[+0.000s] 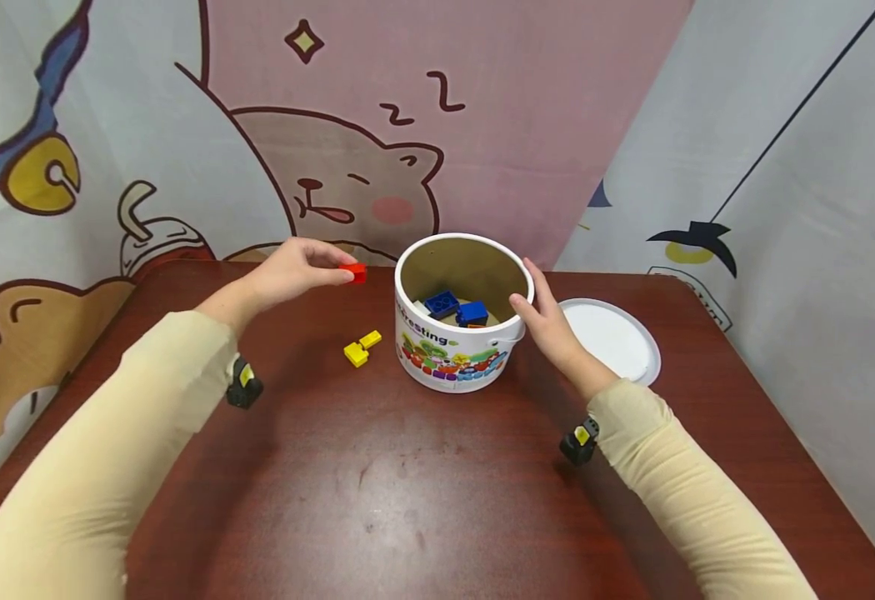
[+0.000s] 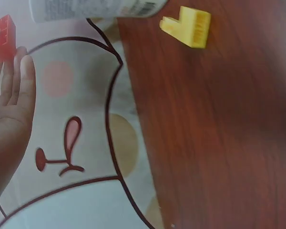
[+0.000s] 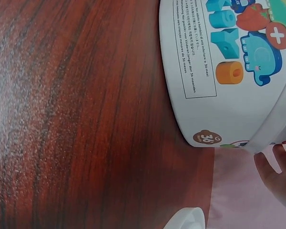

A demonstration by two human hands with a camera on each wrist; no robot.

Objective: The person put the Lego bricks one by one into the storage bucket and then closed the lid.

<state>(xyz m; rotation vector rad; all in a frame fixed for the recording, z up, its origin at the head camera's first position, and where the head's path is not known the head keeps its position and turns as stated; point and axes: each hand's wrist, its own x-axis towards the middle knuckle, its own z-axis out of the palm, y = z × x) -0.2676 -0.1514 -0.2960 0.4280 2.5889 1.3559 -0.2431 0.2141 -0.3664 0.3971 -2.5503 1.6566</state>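
Observation:
A red toy building block [image 1: 360, 273] is pinched between the thumb and fingers of my left hand [image 1: 287, 277], above the table to the left of a white plastic bucket [image 1: 452, 360]. The left wrist view shows the block's studs. My right hand [image 1: 557, 332] grips the bucket's right rim, thumb at the edge and fingers along the outer wall. Inside the bucket lie a blue studded block [image 1: 441, 303], a second blue block [image 1: 472, 314] and bits of white and orange pieces. Two yellow blocks [image 1: 356, 354] rest on the table left of the bucket, touching or nearly so.
A round white lid [image 1: 606, 337] lies on the brown wooden table [image 1: 407, 500], to the right of the bucket and behind my right forearm. The bucket's white handle [image 1: 511, 338] hangs down at its side. A cartoon-printed curtain [image 1: 527, 125] stands behind the table's far edge.

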